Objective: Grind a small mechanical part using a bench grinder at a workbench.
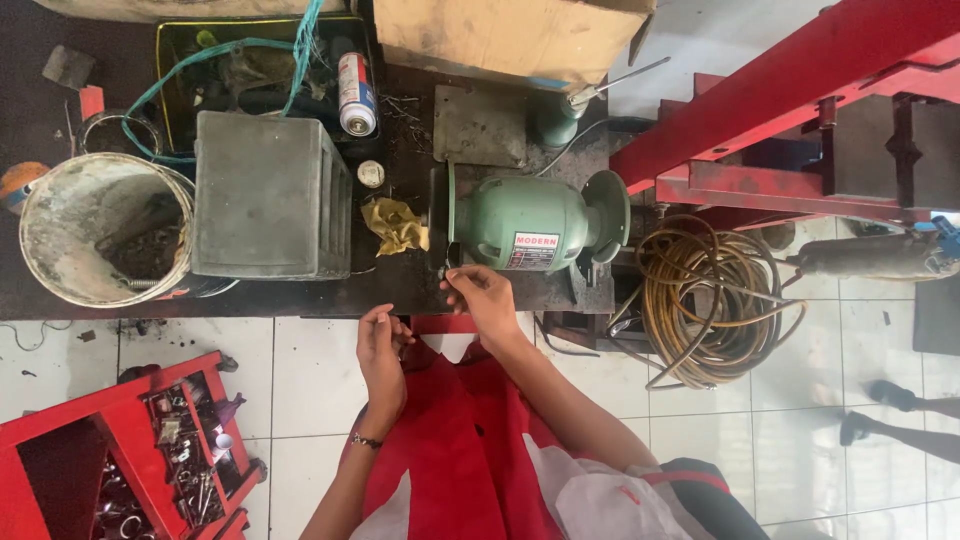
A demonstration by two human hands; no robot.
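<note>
Scanning from the left edge, one dirty white bucket stands on the dark workbench, with one grey boxy block just beside it and one spray can lying behind that. One red parts tray sits on the tiled floor below. Further along lies one crumpled yellow rag, touching or nearly touching the dark wheel end of the single green bench grinder.

Two hands are at work. The left hand hangs just off the bench edge, fingertips pressed together as if pinching something tiny (too small to make out). The right hand is up at the grinder's left wheel, thumb and fingers pinched on a small piece right at its lower edge; what the piece is cannot be told.

My worry: fingertips that close to the wheel could be nicked if the part slips, and the rag could snag if the wheel turns. The loose red garment below the hands is another catch risk.

To the right, one coil of yellowish hose lies on the floor under one red steel frame, a likely trip point.
</note>
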